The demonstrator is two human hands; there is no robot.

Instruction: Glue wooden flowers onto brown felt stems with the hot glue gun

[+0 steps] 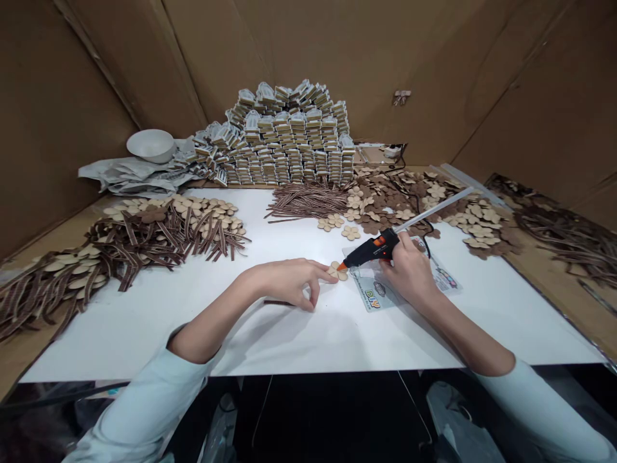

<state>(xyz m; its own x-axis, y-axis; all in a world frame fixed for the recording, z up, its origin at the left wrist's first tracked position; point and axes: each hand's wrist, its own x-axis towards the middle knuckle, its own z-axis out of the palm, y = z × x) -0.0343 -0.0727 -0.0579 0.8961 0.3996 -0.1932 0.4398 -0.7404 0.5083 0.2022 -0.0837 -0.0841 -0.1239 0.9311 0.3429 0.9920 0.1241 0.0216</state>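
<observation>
My right hand (409, 270) is closed around a black and orange glue gun (369, 249) with a long clear glue stick in its back. The gun's orange nozzle touches or hovers just over a beige flower-shaped piece (333, 271) on the white tabletop. From the left, my left hand (294, 281) rests one outstretched finger on that flower's edge, while its thumb and other fingers curl downward. Part of a dark brown strip (277, 302) shows beneath the left hand. Under the gun and right hand lies a clear printed plastic package (378, 297).
Stacked small tied bundles (289, 145) stand against the cardboard wall. Brown strips (308, 200) lie before them. Loose beige and brown flowers (400, 193) spread at back right. Flowers with strips attached (159, 235) pile at left, near a white bowl (151, 145).
</observation>
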